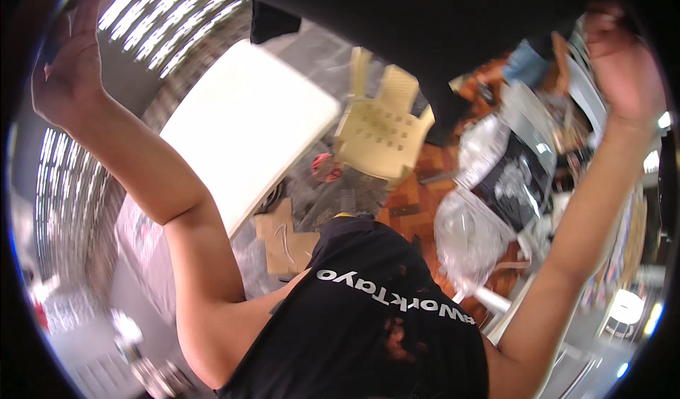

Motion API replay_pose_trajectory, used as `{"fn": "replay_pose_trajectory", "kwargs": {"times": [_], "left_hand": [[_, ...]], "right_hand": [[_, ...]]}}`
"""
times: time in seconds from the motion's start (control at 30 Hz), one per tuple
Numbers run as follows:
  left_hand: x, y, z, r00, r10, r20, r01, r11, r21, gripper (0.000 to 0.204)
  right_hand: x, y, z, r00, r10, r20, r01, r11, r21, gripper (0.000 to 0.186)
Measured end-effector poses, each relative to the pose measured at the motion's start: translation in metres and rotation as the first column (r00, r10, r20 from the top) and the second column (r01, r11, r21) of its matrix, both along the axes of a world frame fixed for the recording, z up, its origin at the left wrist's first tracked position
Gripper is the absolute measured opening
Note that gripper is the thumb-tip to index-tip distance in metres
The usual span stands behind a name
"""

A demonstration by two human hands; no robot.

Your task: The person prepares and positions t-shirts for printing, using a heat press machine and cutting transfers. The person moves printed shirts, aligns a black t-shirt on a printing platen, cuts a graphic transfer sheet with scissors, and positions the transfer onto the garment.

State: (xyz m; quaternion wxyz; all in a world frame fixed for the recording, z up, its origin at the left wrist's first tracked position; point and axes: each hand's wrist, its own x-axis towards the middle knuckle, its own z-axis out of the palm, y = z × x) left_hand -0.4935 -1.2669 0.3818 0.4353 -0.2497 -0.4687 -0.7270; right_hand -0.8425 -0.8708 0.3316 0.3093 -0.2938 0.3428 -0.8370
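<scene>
Both my arms are raised, one along each side of the head view. My left hand (71, 73) is at the upper left, its fingers stretched upward into shadow near the rim; it looks open, with nothing seen in it. At the upper right is my right hand (627, 77), palm partly showing and fingers smeared by motion and darkness, so its grip is unclear. A large black shape (397, 9) spans the top between the hands; what it is I cannot tell. My black T-shirt (354, 335) with white lettering fills the lower middle.
A white table (248, 123) stands left of centre, beside a yellow plastic chair (379, 133). Brown cardboard (287, 240) lies below the table. Clear plastic bags (471, 236) clutter the wooden floor (425, 172) on the right. Slatted blinds (67, 194) line the left.
</scene>
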Motion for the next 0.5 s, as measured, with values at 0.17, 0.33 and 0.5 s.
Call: {"fn": "replay_pose_trajectory", "kwargs": {"times": [0.17,0.33,0.5], "left_hand": [[0.16,-0.036,-0.08,0.852,0.424,0.307,-0.445,0.895,-0.001,0.042],[0.339,-0.026,-0.274,0.573,0.521,0.632,-0.746,0.65,0.141,0.02],[0.363,0.072,-0.434,-0.173,0.089,0.981,-0.933,0.306,-0.192,0.019]], "right_hand": [[0.052,-0.146,-0.101,0.952,0.191,0.239,-0.242,0.949,0.203,0.013],[0.137,-0.27,-0.254,0.892,0.292,0.344,-0.435,0.76,0.483,0.017],[0.171,-0.241,-0.38,0.947,0.314,0.066,-0.233,0.531,0.815,0.031]]}}
